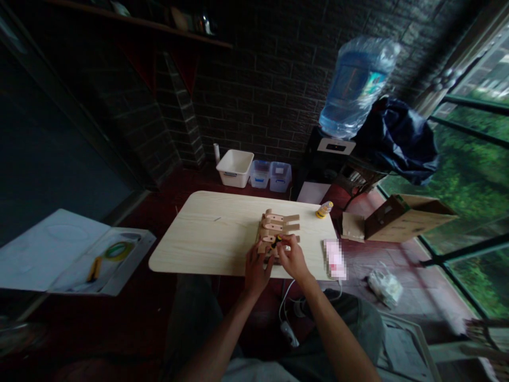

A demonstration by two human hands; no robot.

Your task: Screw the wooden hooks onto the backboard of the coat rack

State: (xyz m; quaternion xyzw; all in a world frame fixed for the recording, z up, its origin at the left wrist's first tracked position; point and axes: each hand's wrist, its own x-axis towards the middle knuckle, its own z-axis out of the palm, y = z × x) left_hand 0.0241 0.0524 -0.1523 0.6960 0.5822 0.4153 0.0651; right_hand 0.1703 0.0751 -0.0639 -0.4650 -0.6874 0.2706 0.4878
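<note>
A wooden assembly (274, 227), a block with several light strips lying across it, rests on the right half of the table. My right hand (293, 257) is closed around a small screwdriver (277, 241) with a black and yellow handle, tilted over the near strips. My left hand (257, 269) grips the near left edge of the assembly, with its fingertips close to the tool's lower end. The screwdriver's tip and whatever it touches are hidden by my fingers.
The pale table (207, 233) also carries a small yellow-capped bottle (324, 209), a pink blurred object (335, 259) and a thin dark piece (217, 219). An open white case (115, 260) stands left. A cable with a power strip (289, 334) hangs below; a cardboard box (405, 217) sits right.
</note>
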